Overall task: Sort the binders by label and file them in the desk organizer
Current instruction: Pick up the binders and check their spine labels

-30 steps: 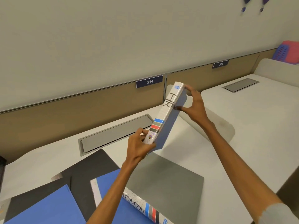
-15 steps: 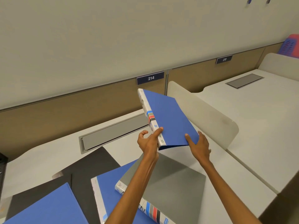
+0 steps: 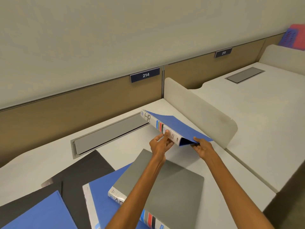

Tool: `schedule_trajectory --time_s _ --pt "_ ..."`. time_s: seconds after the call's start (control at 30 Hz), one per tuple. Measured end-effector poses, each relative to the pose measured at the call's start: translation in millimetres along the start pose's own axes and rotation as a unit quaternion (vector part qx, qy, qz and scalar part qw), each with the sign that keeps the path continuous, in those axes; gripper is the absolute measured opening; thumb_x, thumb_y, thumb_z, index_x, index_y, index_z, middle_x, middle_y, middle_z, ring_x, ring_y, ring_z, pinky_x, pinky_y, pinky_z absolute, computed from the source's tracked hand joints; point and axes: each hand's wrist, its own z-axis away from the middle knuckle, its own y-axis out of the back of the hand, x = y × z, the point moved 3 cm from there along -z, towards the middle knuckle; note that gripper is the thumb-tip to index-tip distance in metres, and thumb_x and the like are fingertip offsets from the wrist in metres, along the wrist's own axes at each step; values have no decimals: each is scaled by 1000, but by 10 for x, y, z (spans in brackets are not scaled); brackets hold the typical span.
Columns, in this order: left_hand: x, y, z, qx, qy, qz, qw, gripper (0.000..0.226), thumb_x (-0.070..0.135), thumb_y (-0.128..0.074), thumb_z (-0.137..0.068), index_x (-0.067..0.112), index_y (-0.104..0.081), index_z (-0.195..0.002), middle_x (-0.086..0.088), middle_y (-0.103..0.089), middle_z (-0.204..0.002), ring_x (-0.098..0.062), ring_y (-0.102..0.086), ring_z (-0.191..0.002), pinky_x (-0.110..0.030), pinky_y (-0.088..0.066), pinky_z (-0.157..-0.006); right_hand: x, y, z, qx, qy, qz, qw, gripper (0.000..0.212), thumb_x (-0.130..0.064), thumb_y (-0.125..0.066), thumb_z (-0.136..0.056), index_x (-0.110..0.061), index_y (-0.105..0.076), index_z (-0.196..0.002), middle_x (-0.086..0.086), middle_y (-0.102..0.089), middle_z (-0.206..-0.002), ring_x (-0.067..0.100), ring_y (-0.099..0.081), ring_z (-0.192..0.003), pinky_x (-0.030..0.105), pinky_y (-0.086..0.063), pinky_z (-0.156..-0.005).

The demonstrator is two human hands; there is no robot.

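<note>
Blue HR binder (image 3: 178, 128) held in both hands
Left hand (image 3: 159, 144) grips the spine, right hand (image 3: 203, 148) pinches the cover; its length runs away from both.

One wide-angle view is given, taken from head height and tilted forward and down over the pale grey desk top (image 3: 41, 164). The tan partition panel (image 3: 66, 113) is faced at 12 o'clock. The left hand (image 3: 160, 143) and right hand (image 3: 202, 148) are framed centrally, near the lens, on the blue HR-labelled binder (image 3: 178, 128), with forearms entering from 6 o'clock.
</note>
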Motion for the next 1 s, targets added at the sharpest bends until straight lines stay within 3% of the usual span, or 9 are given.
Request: schedule_trajectory --time_s 0.2,0.4,0.47,0.57,0.67,0.73,0.8,0.87,1.0 --pt "-206 -11 -227 6 45 -112 993 49 24 -83 -76 0 -63 -114 -18 -72 -107 -28 -73 -92 -41 -61 -76 80 169 -224 38 10 28 999 41 8 -57 -91 1 -51 -131 17 -59 -125 30 -59 -106 46 -50 -88" --pt "-507 53 -424 37 71 -150 985 44 15 -86 -73 -5 -64 -104 -19 -72 -102 -27 -74 -85 -31 -61 -60 139 352 -345 108 33 152 982 48 -9 -69 -89 0 -49 -131 17 -57 -131 35 -59 -116 48 -53 -92" --pt "-604 84 -479 43 78 -162 983 39 14 -85 -73 -1 -64 -101 -18 -72 -103 -26 -74 -85 -33 -61 -62 143 367 -356 136 62 279 949 63 -17 -74 -85 0 -41 -135 18 -49 -135 35 -57 -114 45 -53 -90" --pt "-756 141 -558 55 78 -201 975 29 14 -85 -74 8 -63 -93 -16 -72 -104 -23 -73 -79 -35 -61 -66 188 354 -386 140 115 477 860 88 -28 -75 -84 -2 -21 -148 19 -26 -149 37 -40 -130 46 -44 -100" --pt "-855 221 -596 93 59 -250 962 43 14 -85 -74 7 -60 -108 -14 -71 -104 -20 -73 -74 -29 -59 -58 254 331 -437 99 180 633 746 69 -37 -67 -89 -13 -35 -146 12 -20 -157 30 -19 -144 50 -33 -107" --pt "-880 274 -609 102 30 -282 954 47 16 -85 -73 3 -62 -112 -13 -71 -105 -22 -72 -81 -35 -61 -68 336 323 -458 35 203 679 705 54 -39 -59 -94 -17 -46 -141 10 -30 -154 25 -23 -144 46 -32 -111" --pt "-883 318 -633 86 -19 -347 934 38 22 -85 -73 1 -70 -100 -9 -74 -95 -20 -69 -81 -43 -59 -80 419 336 -445 6 225 699 679 50 -40 -53 -97 -17 -47 -141 11 -34 -153 25 -28 -144 44 -29 -113" --pt "-858 321 -618 66 -55 -399 913 32 29 -83 -73 2 -73 -87 -5 -75 -84 -17 -67 -74 -44 -57 -80 459 350 -425 6 244 698 673 50 -41 -49 -99 -16 -46 -142 13 -34 -154 25 -27 -145 44 -26 -115" --pt "-817 334 -555 59 -58 -431 899 44 39 -81 -75 11 -73 -107 -1 -76 -101 -15 -71 -93 -38 -56 -88 477 335 -424 4 232 700 676 52 -41 -46 -100 -17 -42 -145 12 -29 -156 26 -22 -147 47 -22 -117"
